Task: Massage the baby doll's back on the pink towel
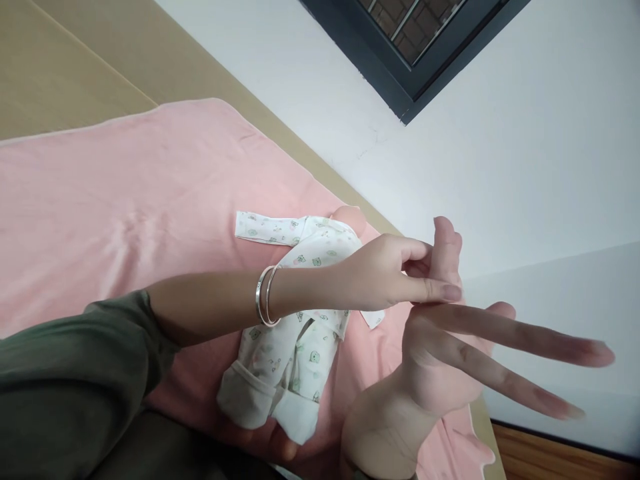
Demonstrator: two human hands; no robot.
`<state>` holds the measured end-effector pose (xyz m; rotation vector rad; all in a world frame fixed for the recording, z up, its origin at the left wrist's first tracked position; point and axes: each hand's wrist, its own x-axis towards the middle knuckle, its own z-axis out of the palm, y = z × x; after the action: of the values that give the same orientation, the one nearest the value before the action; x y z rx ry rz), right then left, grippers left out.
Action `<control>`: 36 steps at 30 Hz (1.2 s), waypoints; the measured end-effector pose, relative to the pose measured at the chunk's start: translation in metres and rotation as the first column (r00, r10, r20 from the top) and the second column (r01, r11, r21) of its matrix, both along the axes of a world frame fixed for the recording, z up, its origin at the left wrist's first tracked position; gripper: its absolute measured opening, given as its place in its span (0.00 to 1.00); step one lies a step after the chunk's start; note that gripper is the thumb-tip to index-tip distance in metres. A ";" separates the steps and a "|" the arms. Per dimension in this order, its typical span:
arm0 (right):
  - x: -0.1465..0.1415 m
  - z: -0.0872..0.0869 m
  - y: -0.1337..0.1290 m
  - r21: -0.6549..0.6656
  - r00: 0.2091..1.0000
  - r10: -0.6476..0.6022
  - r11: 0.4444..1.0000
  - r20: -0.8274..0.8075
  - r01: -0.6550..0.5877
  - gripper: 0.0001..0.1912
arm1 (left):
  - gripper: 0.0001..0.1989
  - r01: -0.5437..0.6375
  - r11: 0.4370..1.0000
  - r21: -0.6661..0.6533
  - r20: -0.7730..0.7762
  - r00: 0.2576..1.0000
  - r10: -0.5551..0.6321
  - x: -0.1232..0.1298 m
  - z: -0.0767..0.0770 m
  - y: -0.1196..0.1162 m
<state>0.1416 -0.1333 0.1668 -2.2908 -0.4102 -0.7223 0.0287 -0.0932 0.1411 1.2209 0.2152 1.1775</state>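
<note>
My left hand (pixel 377 270), with two silver bangles (pixel 265 297) at its wrist, is closed on a finger of my right hand. My right hand (pixel 440 360) holds no object; two of its fingers stretch out to the right, spread apart. Both hands are raised over the right side of a baby doll (pixel 349 221) lying on its back, as far as I can tell. It wears a white printed baby outfit (pixel 327 253) with long sleeves and white folded cuffs at the legs. My left forearm and hand cover part of its middle and one sleeve.
A pink blanket (pixel 175 160) lies wrinkled under the doll, over a tan padded surface (pixel 65 73). A white wall (pixel 525 167) with a dark-framed window (pixel 400 87) rises behind. Wooden flooring (pixel 550 457) shows at the lower right.
</note>
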 end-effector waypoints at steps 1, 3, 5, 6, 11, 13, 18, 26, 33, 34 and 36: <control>0.001 -0.001 -0.001 -0.132 0.982 0.106 0.988 0.157 -0.085 0.25 | 0.15 -0.024 1.000 0.001 -0.017 1.000 0.024 0.001 0.000 -0.001; 0.001 0.000 -0.006 -0.506 0.804 0.381 0.855 0.456 -0.119 0.23 | 0.15 -0.069 0.998 0.000 -0.068 0.995 0.068 0.001 0.000 -0.004; 0.000 0.004 -0.011 -0.728 0.489 0.588 0.667 0.644 0.158 0.24 | 0.15 -0.098 0.995 -0.007 -0.119 0.988 0.097 0.002 -0.001 -0.006; -0.001 0.005 -0.013 -0.703 0.292 0.643 0.604 0.708 0.376 0.25 | 0.14 -0.105 0.994 -0.010 -0.139 0.985 0.103 0.003 -0.002 -0.006; 0.006 0.009 -0.017 0.531 -0.661 0.626 0.424 0.414 0.734 0.33 | 0.10 -0.105 0.994 -0.013 -0.204 0.974 0.100 0.008 -0.010 -0.005; 0.011 0.010 -0.018 0.852 -0.753 0.641 0.305 0.147 0.426 0.28 | 0.07 -0.062 0.997 -0.042 -0.187 0.981 0.053 0.008 -0.011 -0.007; 0.022 0.012 -0.019 0.977 -0.758 0.624 0.198 -0.187 -0.079 0.11 | 0.08 -0.186 0.973 0.138 -0.234 0.948 0.215 0.009 -0.010 -0.015; 0.022 0.018 -0.022 0.948 -0.793 0.594 0.311 -0.136 0.070 0.06 | 0.06 -0.339 0.905 0.259 -0.337 0.846 0.413 0.015 -0.013 -0.025; 0.035 0.006 0.015 0.917 -0.801 0.592 0.361 -0.085 0.169 0.11 | 0.09 -0.417 0.831 0.369 -0.386 0.744 0.545 0.028 -0.021 0.002; 0.037 0.005 0.022 0.915 -0.786 0.611 0.365 -0.095 0.173 0.12 | 0.10 -0.431 0.829 0.355 -0.382 0.743 0.550 0.032 -0.023 0.008; 0.040 0.006 0.033 0.913 -0.752 0.651 0.363 -0.106 0.186 0.11 | 0.11 -0.464 0.835 0.296 -0.370 0.750 0.548 0.042 -0.025 0.018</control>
<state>0.1820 -0.1004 0.1724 -0.5996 -0.3042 1.7887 0.0707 -0.0756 0.1165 1.6560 0.8476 1.3906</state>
